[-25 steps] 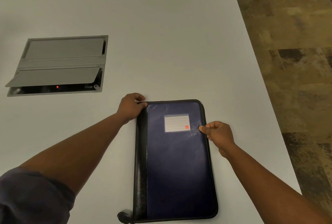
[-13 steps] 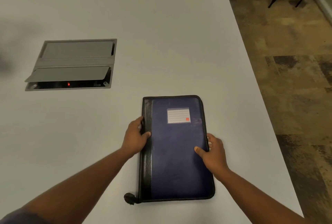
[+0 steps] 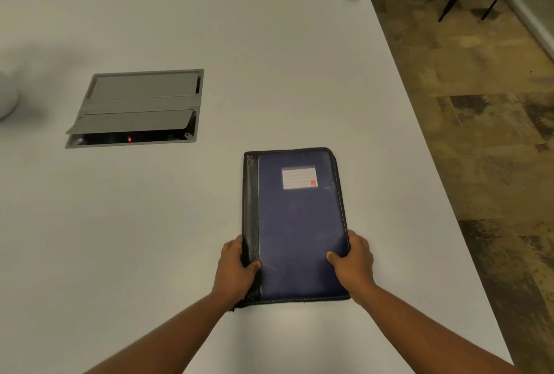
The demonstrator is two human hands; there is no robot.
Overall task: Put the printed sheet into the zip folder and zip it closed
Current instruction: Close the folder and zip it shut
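Observation:
The zip folder [image 3: 299,223] lies flat and closed on the white table [image 3: 269,58]. It is dark blue with a black spine on its left and a small white label near its top. My left hand [image 3: 235,268] grips the spine edge near the lower left corner, thumb on top. My right hand [image 3: 353,262] holds the lower right edge, thumb pressed on the cover. No printed sheet is visible anywhere.
A grey cable box [image 3: 138,108] is set into the table at the left, its near flap lifted with a red light inside. A pale round object [image 3: 7,97] sits at the far left edge. The table's right edge drops to patterned carpet [image 3: 479,103]; chairs stand beyond.
Both hands slid down the folder's sides from its top toward its near corners. The view has tilted up, showing more of the table and the far chairs.

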